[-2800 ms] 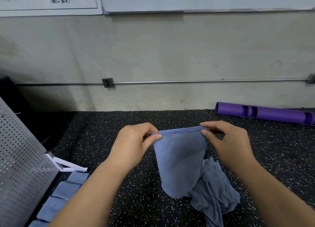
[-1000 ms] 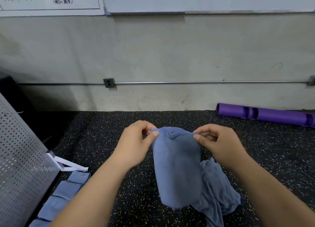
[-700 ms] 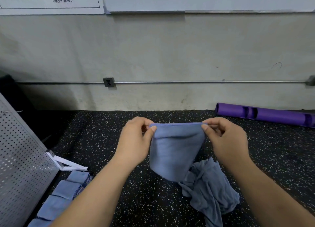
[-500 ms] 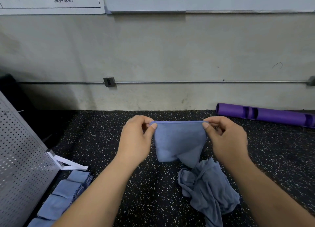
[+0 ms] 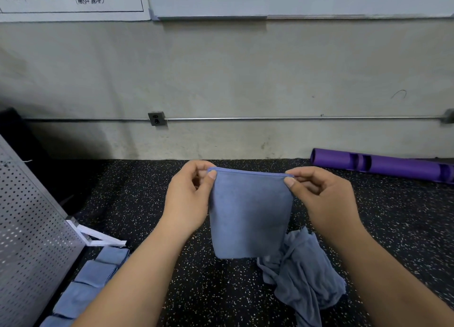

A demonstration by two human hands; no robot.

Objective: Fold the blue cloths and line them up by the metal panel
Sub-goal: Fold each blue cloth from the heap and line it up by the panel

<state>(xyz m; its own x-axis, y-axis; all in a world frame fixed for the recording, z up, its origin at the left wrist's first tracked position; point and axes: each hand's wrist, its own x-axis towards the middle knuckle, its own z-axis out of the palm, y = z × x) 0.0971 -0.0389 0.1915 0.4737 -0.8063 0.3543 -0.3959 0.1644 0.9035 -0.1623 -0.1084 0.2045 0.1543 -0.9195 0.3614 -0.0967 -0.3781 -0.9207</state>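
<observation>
Pinching the cloth (image 5: 249, 211) by its top corners, your left hand (image 5: 189, 199) and right hand (image 5: 324, 199) hold it over the floor (image 5: 137, 204). A crumpled cloth (image 5: 307, 275) lies near right; folded cloths (image 5: 95, 277) line the panel (image 5: 29, 228), near left.

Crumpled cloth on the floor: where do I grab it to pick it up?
Probably pinch the crumpled cloth at its raised far edge, coming straight down from above. It lies in a loose heap with folds sticking up there, so a ridge is easy to pinch without digging under it. It sits nearest the right hand, which is busy pinching the folded cloth.
</observation>
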